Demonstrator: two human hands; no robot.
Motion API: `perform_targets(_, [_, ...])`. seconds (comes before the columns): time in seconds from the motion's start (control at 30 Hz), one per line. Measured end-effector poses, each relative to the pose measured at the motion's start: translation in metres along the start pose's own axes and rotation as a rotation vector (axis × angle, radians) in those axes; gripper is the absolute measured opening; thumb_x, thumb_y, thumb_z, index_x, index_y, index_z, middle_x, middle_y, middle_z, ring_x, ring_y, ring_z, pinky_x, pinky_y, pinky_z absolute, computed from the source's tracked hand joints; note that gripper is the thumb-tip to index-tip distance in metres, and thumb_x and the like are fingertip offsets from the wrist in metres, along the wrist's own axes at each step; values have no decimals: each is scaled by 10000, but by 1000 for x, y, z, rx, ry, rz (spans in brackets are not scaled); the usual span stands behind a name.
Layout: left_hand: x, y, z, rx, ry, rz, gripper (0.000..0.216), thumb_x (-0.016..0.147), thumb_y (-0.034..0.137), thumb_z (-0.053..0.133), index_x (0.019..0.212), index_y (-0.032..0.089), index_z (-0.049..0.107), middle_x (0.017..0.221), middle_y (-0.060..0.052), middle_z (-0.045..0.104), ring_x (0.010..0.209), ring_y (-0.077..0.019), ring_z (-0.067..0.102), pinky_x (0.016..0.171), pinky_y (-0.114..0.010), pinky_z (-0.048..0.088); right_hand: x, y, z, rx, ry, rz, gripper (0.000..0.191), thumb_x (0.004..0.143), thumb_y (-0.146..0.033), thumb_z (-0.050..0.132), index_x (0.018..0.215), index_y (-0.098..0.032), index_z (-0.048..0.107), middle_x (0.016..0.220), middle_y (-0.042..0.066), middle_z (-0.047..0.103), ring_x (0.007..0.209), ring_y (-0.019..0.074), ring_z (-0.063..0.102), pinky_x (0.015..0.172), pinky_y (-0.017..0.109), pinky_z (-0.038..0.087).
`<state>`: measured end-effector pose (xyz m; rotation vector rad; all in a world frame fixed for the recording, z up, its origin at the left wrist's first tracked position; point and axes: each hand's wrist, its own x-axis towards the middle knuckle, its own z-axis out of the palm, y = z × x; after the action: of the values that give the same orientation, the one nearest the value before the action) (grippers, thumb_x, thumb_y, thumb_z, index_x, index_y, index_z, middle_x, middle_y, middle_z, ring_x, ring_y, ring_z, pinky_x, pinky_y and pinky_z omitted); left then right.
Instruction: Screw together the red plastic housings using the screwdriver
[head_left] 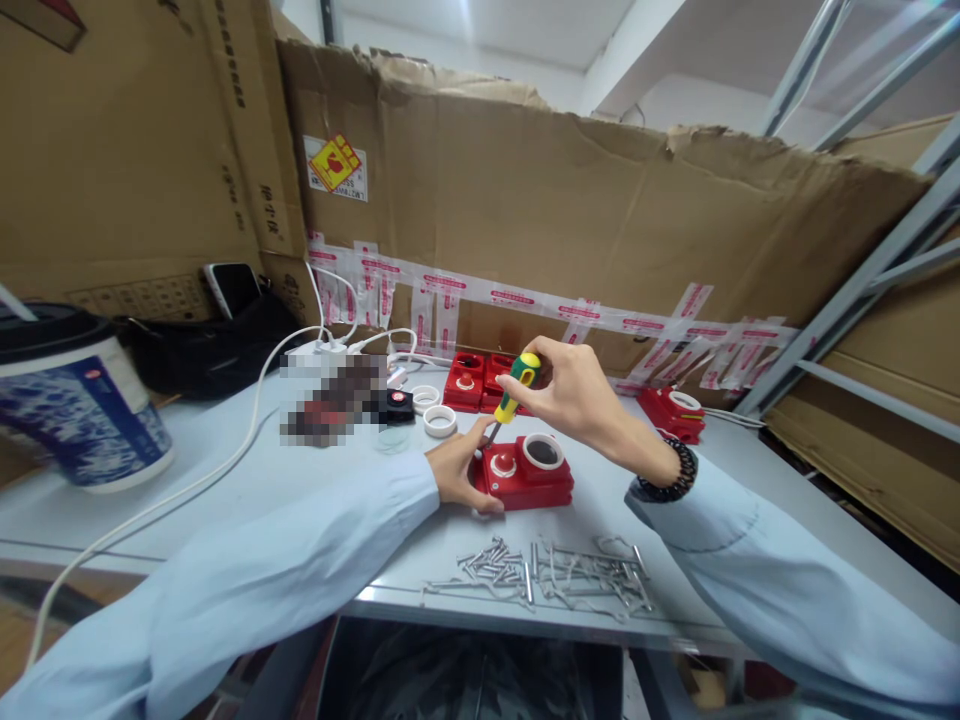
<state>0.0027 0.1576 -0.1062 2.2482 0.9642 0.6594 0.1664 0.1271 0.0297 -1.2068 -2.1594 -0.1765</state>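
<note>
In the head view a red plastic housing (pixel 531 487) lies on the table, with a white ring around a dark round window and a small round red-and-white part on top. My left hand (pixel 459 468) grips its left end, fingers behind and thumb at the front. My right hand (pixel 574 398) is closed round the green-and-yellow handle of a screwdriver (pixel 507 405). The tool slants down, its shaft reaching the housing's back left corner; the tip is hidden by my left fingers. Loose screws (pixel 495 565) lie in front of the housing.
Metal pins with thin strings (pixel 592 575) lie near the front edge. Behind stand more red housings (pixel 463 385) and white rings (pixel 439 421). Another red housing (pixel 670 415) is at the right. A large paper cup (pixel 82 410) and a white cable (pixel 244 440) occupy the left. Cardboard (pixel 525 200) walls the back.
</note>
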Motion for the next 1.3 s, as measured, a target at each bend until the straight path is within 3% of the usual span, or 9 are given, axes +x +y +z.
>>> perform_targets(0.5, [2, -13, 7, -51, 37, 66, 1136, 470, 453, 796, 1395, 186, 192, 1076, -132, 590, 959, -302, 582, 877, -428, 424, -5, 21, -3, -54, -20, 179, 229, 733, -369, 575, 665, -151, 560, 578, 4, 564, 490, 93, 422, 505, 244, 323])
perform_targets(0.7, [1, -11, 5, -18, 44, 63, 1112, 474, 455, 797, 1384, 186, 216, 1067, -121, 591, 943, -301, 578, 850, -413, 438, 2, 9, -5, -92, -174, 5, 133, 769, -270, 533, 823, -153, 563, 693, 21, 618, 563, 107, 488, 553, 238, 356])
perform_targets(0.83, [1, -8, 3, 22, 42, 84, 1068, 495, 471, 781, 1362, 155, 243, 974, -92, 612, 867, -283, 594, 793, -371, 455, 11, -11, 0, -304, -270, -155, 189, 831, -239, 463, 958, -120, 536, 861, 103, 647, 735, 173, 571, 643, 275, 392])
perform_targets(1.03, [1, -8, 3, 1, 32, 79, 1057, 497, 458, 784, 1354, 137, 256, 962, -99, 615, 881, -290, 595, 792, -370, 456, 25, -25, 8, -612, -266, -9, 477, 922, -477, 293, 801, -115, 580, 763, 171, 657, 744, 254, 628, 578, 309, 390])
perform_targets(1.17, [-1, -9, 5, 51, 39, 73, 1014, 499, 478, 780, 1338, 167, 303, 1038, -115, 603, 946, -297, 578, 834, -381, 447, 30, -22, 5, -624, -301, -30, 295, 911, -346, 388, 900, -107, 561, 805, 159, 663, 747, 242, 626, 559, 295, 371])
perform_targets(1.3, [-1, -7, 4, 82, 27, 64, 961, 521, 506, 758, 1314, 152, 346, 1066, -123, 598, 962, -300, 571, 863, -388, 439, 29, -29, -5, -530, -403, -225, 249, 893, -220, 390, 1109, -103, 434, 856, 113, 652, 730, 207, 589, 593, 296, 371])
